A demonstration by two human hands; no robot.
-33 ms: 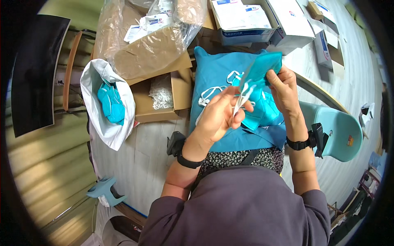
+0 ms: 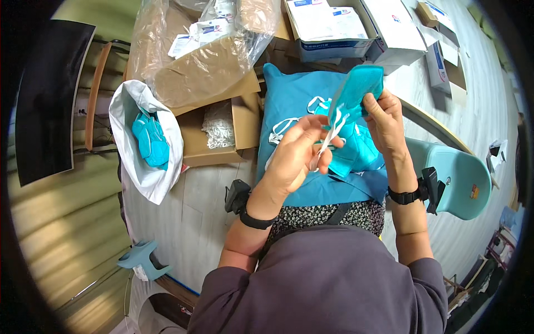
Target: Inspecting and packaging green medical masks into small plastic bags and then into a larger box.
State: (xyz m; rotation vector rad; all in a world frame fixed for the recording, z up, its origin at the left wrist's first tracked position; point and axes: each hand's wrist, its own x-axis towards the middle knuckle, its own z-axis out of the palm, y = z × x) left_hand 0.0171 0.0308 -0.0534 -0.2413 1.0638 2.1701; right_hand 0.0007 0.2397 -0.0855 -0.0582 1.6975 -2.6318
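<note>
My right hand (image 2: 384, 123) holds a folded teal face mask (image 2: 359, 86) upright by its lower edge. My left hand (image 2: 295, 158) pinches the mask's white elastic strap (image 2: 329, 138) between thumb and fingers, just left of the mask. Both hands hover over a blue cloth (image 2: 289, 94) spread on my lap. On it lies a small heap of more teal masks (image 2: 359, 150) with white straps. Each wrist wears a black band.
A white bag (image 2: 130, 167) holding teal masks lies to the left. Beside it an open cardboard box (image 2: 245, 119) holds white straps. A clear plastic bag (image 2: 183, 72) and white cartons (image 2: 334, 33) lie beyond. A teal chair (image 2: 461, 175) stands at the right.
</note>
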